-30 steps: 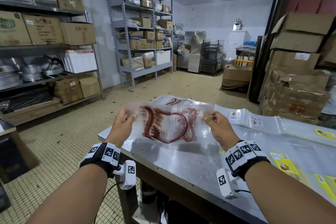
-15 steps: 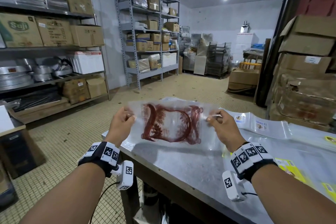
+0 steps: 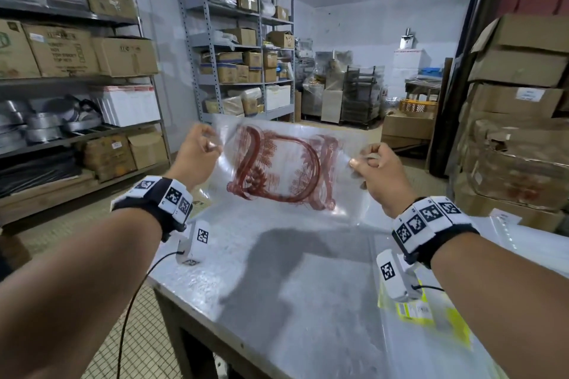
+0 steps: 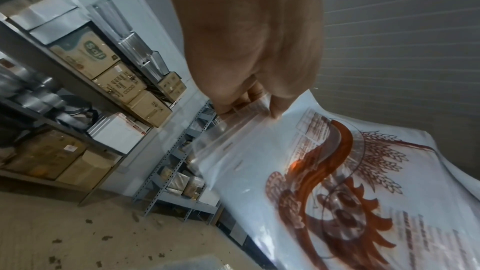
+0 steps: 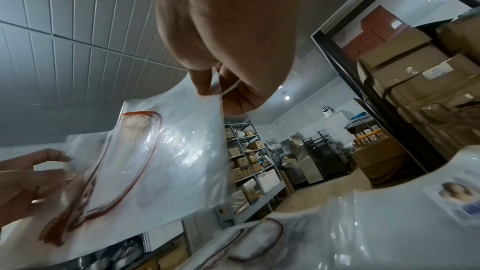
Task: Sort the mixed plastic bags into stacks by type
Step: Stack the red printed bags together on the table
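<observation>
Clear plastic bag with red-brown wheat print [image 3: 284,171] held taut mid-frame above steel table [image 3: 277,286], pinched by left hand [image 3: 197,154] and right hand [image 3: 377,171], probably to read type; print blurred.

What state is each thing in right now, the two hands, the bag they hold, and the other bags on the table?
Left hand: pinching the bag's left edge.
Right hand: pinching its right edge.
Red-printed bag: held up, stretched flat, off the table.
Yellow-labelled bags: lying flat on the table.

Steel shelving [image 3: 234,40], stacked cartons [image 3: 520,77], possibly tiled floor [image 3: 101,357]
</observation>
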